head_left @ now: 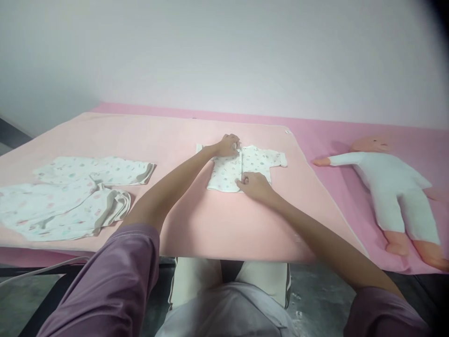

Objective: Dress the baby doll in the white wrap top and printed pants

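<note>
A small white baby shirt (224,175) with a tiny print lies spread flat on a pale pink cloth, its sleeves out to both sides. A front opening runs down its middle. At the collar end of that opening, my left hand (229,144) is closed with fingers pinched on the fabric. Down at the hem, my right hand (255,184) pinches the lower end of the same front edge between thumb and curled fingers. Both hands cover parts of the shirt, so the fabric right under the fingers is hidden.
Folded printed baby clothes (59,206) lie in a pile at the left. A baby doll (389,173) in a white suit lies at the right on a darker pink sheet (336,187). The pale pink cloth (224,234) reaches the table's front edge. A plain wall stands behind.
</note>
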`<state>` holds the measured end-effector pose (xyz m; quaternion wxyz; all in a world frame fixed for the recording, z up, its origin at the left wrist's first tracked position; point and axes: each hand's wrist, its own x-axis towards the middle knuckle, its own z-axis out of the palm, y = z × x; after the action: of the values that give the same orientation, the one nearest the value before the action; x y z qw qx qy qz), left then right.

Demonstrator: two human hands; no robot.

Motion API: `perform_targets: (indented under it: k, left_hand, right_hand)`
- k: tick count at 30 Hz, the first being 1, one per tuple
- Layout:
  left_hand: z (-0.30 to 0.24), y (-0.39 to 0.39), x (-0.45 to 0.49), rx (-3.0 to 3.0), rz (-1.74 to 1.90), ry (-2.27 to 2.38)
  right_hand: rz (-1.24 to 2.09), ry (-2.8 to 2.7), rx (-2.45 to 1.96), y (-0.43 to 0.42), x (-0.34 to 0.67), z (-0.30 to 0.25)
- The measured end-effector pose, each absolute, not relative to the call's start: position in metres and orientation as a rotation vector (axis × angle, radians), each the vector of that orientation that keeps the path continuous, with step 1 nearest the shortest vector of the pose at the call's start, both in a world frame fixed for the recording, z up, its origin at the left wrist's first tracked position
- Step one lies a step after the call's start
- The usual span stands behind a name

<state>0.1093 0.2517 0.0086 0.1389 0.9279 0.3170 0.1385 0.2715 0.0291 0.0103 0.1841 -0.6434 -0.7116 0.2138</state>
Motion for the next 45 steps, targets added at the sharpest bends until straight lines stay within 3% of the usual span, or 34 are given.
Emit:
perform_targets:
  k: [4, 10, 14, 23, 28, 34, 37, 40, 45]
  left_hand:
    - [0.012, 0.228, 0.109, 2.601, 0.656, 1.246]
    - [0.034, 0.189, 0.134, 2.465, -0.047, 1.492]
    - [0.039, 0.191, 0.156, 2.473, -0.188, 1.542]
    - [0.052, 0.218, 0.128, 2.335, -0.113, 1.526]
    - [0.060, 0.233, 0.077, 2.296, 0.024, 1.655]
    - [0.024, 0.224, 0.027, 2.492, 0.281, 1.773]
    - [0.008, 0.210, 0.024, 2.703, 0.540, 1.736]
    - [0.004, 0.195, 0.048, 2.809, 0.727, 1.535]
    - [0.006, 0.177, 0.128, 2.650, 0.522, 1.253]
  right_hand:
    - [0.736, -1.894, -1.742, 0.030, 0.272, 0.011]
    - [0.591, -1.979, -1.816, 0.033, 0.266, 0.005]
    - [0.394, -2.130, -1.752, 0.026, 0.263, -0.003]
    - [0.420, -2.020, -1.619, 0.025, 0.257, 0.012]
    - [0.484, -2.102, -1.105, 0.055, 0.210, 0.018]
    - [0.768, -2.490, -0.707, 0.044, 0.201, -0.005]
    - [0.785, -2.445, -0.775, 0.017, 0.240, 0.002]
    - [0.533, -2.309, -1.023, -0.005, 0.288, 0.013]
    - [0.160, -2.169, -1.591, -0.006, 0.319, 0.005]
